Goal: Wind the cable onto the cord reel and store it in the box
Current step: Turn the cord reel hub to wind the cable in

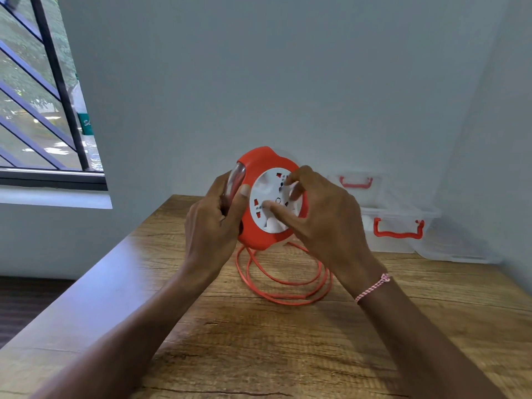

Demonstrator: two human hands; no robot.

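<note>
An orange cord reel [260, 165] with a white socket face is held upright above the wooden table [259, 341]. My left hand [214, 223] grips its left edge, thumb on the orange rim. My right hand [319, 217] has its curled fingers and thumb on the white socket disc. An orange cable [283, 280] hangs from the reel's underside and lies in loose loops on the table below. A clear plastic box [397, 226] with an orange handle stands at the back right, by the wall.
The box's clear lid [357, 182] with its own orange handle stands behind it against the wall. A barred window [43, 96] is at the left. The table's left edge drops to a dark floor.
</note>
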